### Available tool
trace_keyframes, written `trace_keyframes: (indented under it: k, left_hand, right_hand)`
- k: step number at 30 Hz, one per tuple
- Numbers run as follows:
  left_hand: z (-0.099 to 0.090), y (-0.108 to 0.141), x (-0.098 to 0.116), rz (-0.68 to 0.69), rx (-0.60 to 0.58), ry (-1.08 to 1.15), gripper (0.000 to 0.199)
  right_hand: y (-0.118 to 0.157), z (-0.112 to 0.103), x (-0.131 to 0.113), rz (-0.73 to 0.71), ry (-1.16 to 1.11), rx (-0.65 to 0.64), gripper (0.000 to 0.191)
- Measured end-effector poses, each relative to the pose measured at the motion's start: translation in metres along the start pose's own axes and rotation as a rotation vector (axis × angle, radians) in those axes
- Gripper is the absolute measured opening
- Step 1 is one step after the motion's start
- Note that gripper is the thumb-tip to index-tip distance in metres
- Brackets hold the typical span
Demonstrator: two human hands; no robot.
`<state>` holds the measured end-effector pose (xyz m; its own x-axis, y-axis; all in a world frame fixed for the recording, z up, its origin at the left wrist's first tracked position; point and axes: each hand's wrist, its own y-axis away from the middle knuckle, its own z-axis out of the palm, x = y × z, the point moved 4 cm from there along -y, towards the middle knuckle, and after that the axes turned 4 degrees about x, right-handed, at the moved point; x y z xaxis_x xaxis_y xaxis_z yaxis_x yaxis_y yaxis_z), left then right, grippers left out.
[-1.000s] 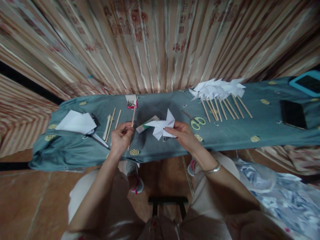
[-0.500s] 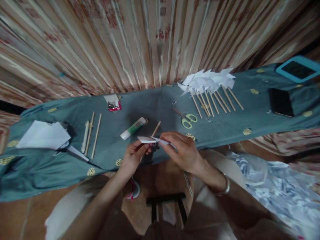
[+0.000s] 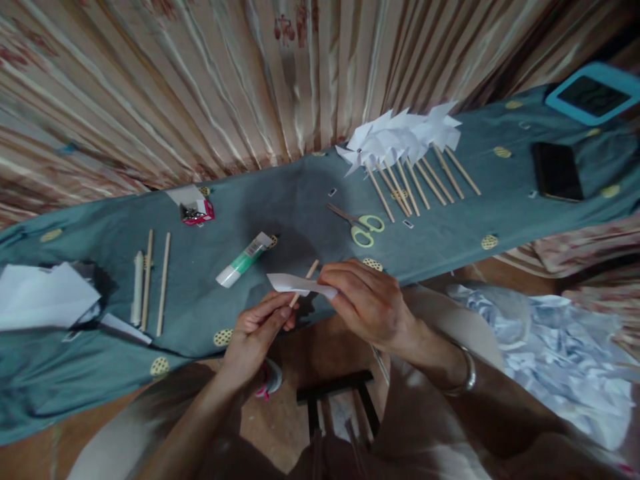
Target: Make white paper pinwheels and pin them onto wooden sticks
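The left hand (image 3: 257,333) pinches a wooden stick (image 3: 296,298); the right hand (image 3: 371,303) grips a paper pinwheel (image 3: 285,283), which sits between the 2 hands, crossing the stick. Beyond the left hand lies a green-and-white tube (image 3: 244,259); beyond the right, scissors (image 3: 356,221), then more pinwheels (image 3: 400,139).

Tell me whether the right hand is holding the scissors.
No, the scissors lie on the cloth, beyond the right hand.
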<state>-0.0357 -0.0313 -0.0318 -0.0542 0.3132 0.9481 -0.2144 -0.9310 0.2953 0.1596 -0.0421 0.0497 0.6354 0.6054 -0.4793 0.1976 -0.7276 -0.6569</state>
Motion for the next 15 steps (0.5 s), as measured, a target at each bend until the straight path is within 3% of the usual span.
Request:
trace_keyframes:
  k: [15]
  left_hand:
    - [0.0003, 0.0009, 0.0099, 0.012, 0.017, -0.107, 0.022]
  right_hand:
    - [-0.0009, -0.0008, 0.0017, 0.023, -0.019, 0.004, 0.019]
